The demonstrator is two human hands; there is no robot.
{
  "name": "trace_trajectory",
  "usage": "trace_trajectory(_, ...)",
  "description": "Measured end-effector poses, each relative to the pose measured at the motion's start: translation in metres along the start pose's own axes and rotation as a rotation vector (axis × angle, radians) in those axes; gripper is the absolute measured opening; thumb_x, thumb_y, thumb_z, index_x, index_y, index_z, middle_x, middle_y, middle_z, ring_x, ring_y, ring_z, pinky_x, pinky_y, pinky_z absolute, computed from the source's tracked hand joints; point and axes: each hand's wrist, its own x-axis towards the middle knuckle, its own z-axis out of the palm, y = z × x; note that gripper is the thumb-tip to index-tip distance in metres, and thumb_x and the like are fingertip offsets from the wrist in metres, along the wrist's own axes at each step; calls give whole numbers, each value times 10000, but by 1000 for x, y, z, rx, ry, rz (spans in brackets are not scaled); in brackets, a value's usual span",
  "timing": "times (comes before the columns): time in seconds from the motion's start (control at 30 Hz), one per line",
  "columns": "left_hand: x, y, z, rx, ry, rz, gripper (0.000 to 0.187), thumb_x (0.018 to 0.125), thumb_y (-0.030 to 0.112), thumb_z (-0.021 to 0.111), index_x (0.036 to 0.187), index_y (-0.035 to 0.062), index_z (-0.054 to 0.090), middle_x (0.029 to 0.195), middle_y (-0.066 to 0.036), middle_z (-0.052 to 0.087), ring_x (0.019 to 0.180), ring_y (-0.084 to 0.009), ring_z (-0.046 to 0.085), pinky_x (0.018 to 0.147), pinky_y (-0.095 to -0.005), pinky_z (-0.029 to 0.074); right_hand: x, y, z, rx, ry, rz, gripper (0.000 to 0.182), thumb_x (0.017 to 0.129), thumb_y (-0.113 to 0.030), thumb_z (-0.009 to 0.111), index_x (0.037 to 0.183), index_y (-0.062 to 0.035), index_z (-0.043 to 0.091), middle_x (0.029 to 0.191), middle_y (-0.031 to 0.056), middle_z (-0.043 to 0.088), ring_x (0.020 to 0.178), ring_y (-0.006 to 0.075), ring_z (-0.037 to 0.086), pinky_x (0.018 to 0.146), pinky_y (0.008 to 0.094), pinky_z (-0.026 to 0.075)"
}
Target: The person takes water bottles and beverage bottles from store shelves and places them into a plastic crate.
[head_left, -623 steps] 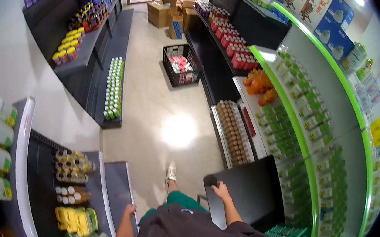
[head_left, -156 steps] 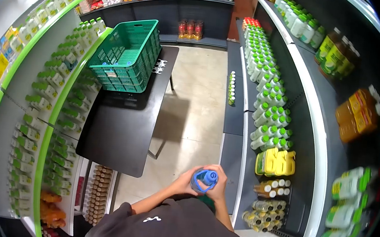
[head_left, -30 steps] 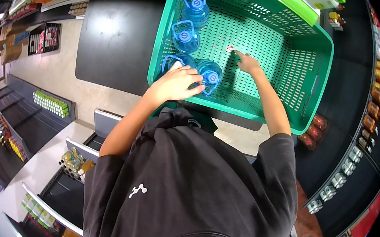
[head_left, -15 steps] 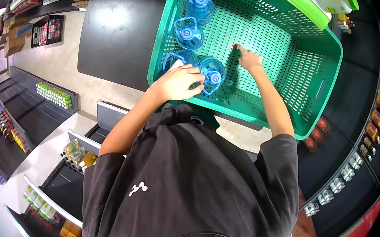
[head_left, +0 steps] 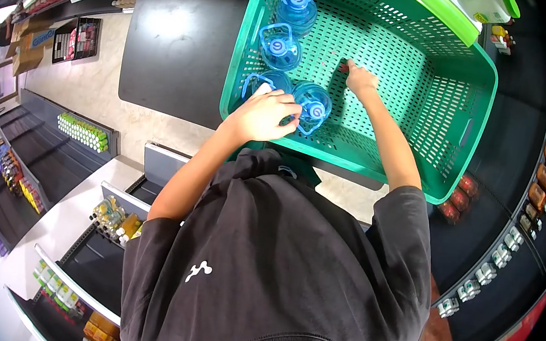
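A: Broadly, what differs from half a second earlier, taken from the largest thing down?

B: Very little. The green crate [head_left: 477,93] sits on the black table [head_left: 181,32] as before, though the view has drifted slightly. The left hand [head_left: 265,112] remains draped over the two nearest blue bottles [head_left: 312,102]; the right hand [head_left: 361,79] has edged a little farther along the crate floor toward a small reddish scrap [head_left: 344,64].

A: And the meaning?

B: By appearance, the bottle just set down is being steadied while the other hand attends to the scrap.

A: Grip states?

B: Left fingers are curled loosely round the bottle tops, resting rather than lifting. Right fingers are extended toward the scrap; whether they pinch it cannot be told.

A: Counts?

B: One crate, one table, four blue bottles standing along the crate's left wall, two hands, one scrap.
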Motion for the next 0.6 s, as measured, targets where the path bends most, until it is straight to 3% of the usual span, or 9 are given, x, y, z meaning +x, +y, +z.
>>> trace_trajectory(0.07, -1, 0, 1, -9, 51, 19, 150, 863, 256, 643, 852, 113, 685, 821, -55, 623, 843, -234, 603, 794, -389, 358, 3, 1, 2, 21, 19, 3, 531, 927, -152, 456, 1441, -279, 417, 1241, 186, 651, 1096, 383, 668, 882, 534, 522)
trace_trajectory(0.2, 0, 1, -2, 2, -15, -13, 140, 901, 244, 630, 896, 110, 674, 894, -42, 639, 905, -221, 593, 824, -368, 338, 11, 13, 4, 154, 13, 5, 442, 903, -137, 458, 1337, -224, 473, 1179, 195, 675, 1070, 409, 663, 884, 550, 509)
trace_trajectory(0.3, -1, 2, -4, -2, -12, -20, 147, 900, 250, 631, 893, 110, 677, 895, -44, 639, 905, -220, 592, 823, -366, 338, 19, 37, 19, 334, 100, -32, 381, 882, -120, 486, 1258, -170, 522, 1084, 215, 689, 1033, 409, 655, 915, 496, 508)
trace_trajectory(0.53, 0, 2, -2, 0, -29, -33, 158, 897, 257, 634, 906, 107, 683, 907, -51, 644, 913, -219, 594, 827, -368, 335, 13, 62, 31, 419, 62, -261, 436, 851, -65, 480, 1264, -154, 588, 1151, 188, 688, 1075, 394, 642, 981, 459, 492)
trace_trajectory(0.57, 0, 2, -2, 2, -30, -33, 158, 897, 257, 634, 906, 107, 683, 907, -51, 644, 913, -219, 594, 827, -368, 335, 13, 62, 27, 361, 28, -236, 506, 855, -87, 474, 1332, -214, 580, 1179, 184, 682, 1086, 387, 643, 979, 461, 504)
trace_trajectory(0.6, 0, 2, -2, -6, -33, -33, 157, 897, 255, 633, 908, 107, 683, 907, -50, 645, 915, -220, 595, 826, -370, 334, 8, 57, 19, 364, 30, -237, 506, 855, -87, 474, 1332, -214, 580, 1179, 184, 682, 1086, 387, 643, 979, 461, 504)
